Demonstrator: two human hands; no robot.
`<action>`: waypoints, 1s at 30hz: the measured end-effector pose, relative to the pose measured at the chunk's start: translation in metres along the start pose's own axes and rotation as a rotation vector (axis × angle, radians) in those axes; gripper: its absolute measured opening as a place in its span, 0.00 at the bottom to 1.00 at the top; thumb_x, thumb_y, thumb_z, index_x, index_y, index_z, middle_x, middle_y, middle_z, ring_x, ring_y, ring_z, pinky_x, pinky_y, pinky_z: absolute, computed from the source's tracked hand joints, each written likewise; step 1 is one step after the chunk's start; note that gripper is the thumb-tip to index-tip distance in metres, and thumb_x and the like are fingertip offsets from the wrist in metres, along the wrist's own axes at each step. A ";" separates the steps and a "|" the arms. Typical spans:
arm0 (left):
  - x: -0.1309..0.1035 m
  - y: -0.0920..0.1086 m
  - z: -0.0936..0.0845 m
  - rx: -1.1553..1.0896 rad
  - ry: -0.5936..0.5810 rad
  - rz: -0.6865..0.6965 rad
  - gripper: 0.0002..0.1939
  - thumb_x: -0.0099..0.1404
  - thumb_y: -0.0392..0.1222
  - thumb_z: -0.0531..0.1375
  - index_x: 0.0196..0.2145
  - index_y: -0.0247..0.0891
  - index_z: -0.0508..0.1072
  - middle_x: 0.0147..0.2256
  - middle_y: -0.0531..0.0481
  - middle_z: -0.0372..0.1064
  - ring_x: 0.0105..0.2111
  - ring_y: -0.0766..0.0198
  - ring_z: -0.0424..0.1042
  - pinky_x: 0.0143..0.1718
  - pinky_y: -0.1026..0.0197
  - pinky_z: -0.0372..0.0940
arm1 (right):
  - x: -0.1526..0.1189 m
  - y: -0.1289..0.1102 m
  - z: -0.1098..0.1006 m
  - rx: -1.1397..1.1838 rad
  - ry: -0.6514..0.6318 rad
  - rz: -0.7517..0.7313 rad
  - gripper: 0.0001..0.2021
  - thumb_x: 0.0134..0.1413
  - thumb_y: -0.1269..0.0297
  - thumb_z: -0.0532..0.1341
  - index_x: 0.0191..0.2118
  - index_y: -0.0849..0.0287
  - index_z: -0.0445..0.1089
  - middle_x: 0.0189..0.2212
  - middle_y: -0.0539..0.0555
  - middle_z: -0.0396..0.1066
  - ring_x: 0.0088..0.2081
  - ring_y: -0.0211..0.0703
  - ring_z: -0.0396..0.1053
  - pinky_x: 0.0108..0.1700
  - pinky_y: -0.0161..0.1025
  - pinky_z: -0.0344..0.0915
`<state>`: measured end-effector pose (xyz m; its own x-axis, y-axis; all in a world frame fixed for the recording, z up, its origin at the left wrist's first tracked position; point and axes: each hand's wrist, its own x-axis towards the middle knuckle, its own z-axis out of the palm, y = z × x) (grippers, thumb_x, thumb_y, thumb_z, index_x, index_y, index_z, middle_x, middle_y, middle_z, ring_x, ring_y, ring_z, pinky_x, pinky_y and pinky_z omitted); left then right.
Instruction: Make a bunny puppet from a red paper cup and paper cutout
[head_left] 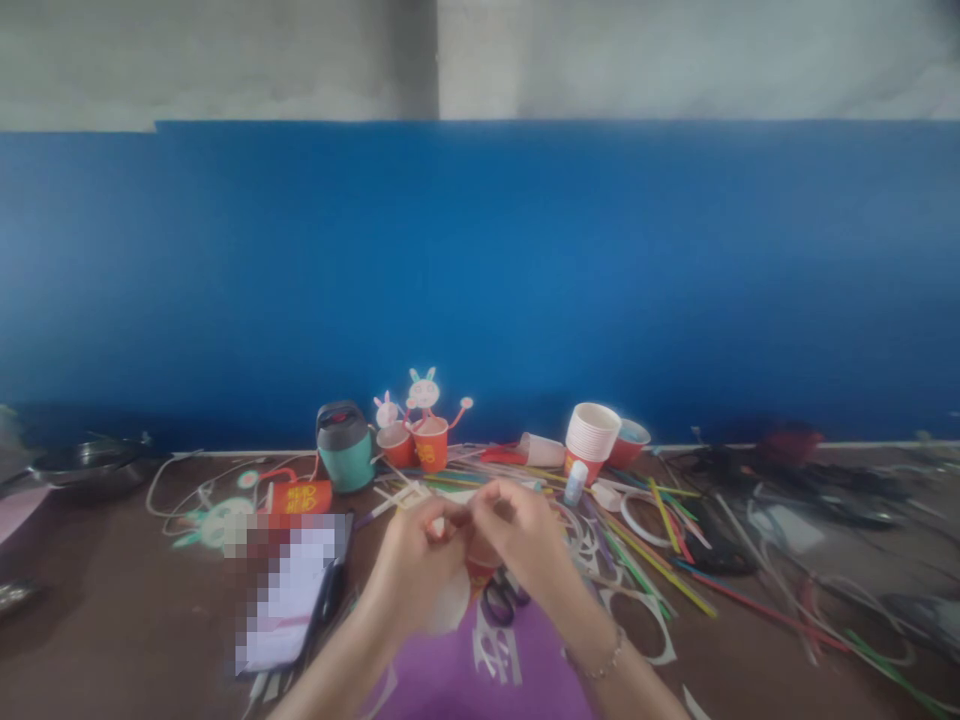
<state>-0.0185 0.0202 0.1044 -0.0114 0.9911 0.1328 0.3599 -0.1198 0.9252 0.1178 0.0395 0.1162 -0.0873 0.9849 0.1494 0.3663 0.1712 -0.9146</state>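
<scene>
Left hand (420,555): I'm in from lower left, fingers curled inward, thumb close to forefinger; what they pinch, I can't tell!
White paper (450,607): right there, just under my left hand.
Red cup (481,562): between my hands, partly hidden.
Scissors (498,603): dark handles, near the cup.
Right hand (517,530): angling from lower right, fingertips bunched beside the left's, any hold hidden!

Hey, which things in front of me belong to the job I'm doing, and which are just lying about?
Likely part of the job:
red cup between your left hand and right hand
scissors
purple sheet
coloured sticks
stacked cups
rabbit cups

Probably just lying about:
teal flask
phone or tablet
white cable
</scene>
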 end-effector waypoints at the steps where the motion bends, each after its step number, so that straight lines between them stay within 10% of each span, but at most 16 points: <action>1: -0.001 -0.001 0.000 0.012 -0.005 0.017 0.07 0.54 0.38 0.56 0.26 0.37 0.75 0.25 0.52 0.70 0.25 0.65 0.65 0.26 0.66 0.57 | 0.000 0.000 0.000 0.024 -0.012 0.003 0.07 0.46 0.62 0.55 0.26 0.59 0.66 0.19 0.50 0.67 0.22 0.40 0.66 0.25 0.33 0.59; 7: -0.008 0.002 0.005 0.143 0.010 0.119 0.08 0.57 0.38 0.56 0.25 0.41 0.75 0.27 0.53 0.71 0.28 0.65 0.68 0.30 0.66 0.59 | -0.003 0.006 0.008 0.227 0.026 0.016 0.19 0.42 0.71 0.53 0.45 0.56 0.58 0.34 0.48 0.68 0.19 0.33 0.65 0.20 0.31 0.61; 16: 0.002 -0.005 -0.005 0.118 0.006 0.071 0.09 0.58 0.42 0.57 0.29 0.40 0.76 0.28 0.51 0.73 0.29 0.62 0.69 0.29 0.65 0.59 | -0.001 -0.001 0.000 0.166 -0.045 -0.067 0.12 0.56 0.56 0.55 0.36 0.59 0.69 0.26 0.51 0.71 0.25 0.38 0.68 0.24 0.31 0.60; 30: 0.004 -0.003 -0.007 -0.036 -0.010 0.025 0.08 0.56 0.42 0.58 0.27 0.35 0.76 0.26 0.51 0.71 0.26 0.64 0.68 0.23 0.68 0.57 | 0.001 -0.002 -0.010 0.096 -0.110 -0.045 0.08 0.51 0.62 0.59 0.35 0.60 0.72 0.22 0.49 0.70 0.22 0.37 0.64 0.24 0.32 0.59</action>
<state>-0.0259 0.0243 0.1045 0.0069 0.9882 0.1530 0.3259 -0.1468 0.9339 0.1257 0.0400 0.1219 -0.2043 0.9668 0.1536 0.2696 0.2065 -0.9406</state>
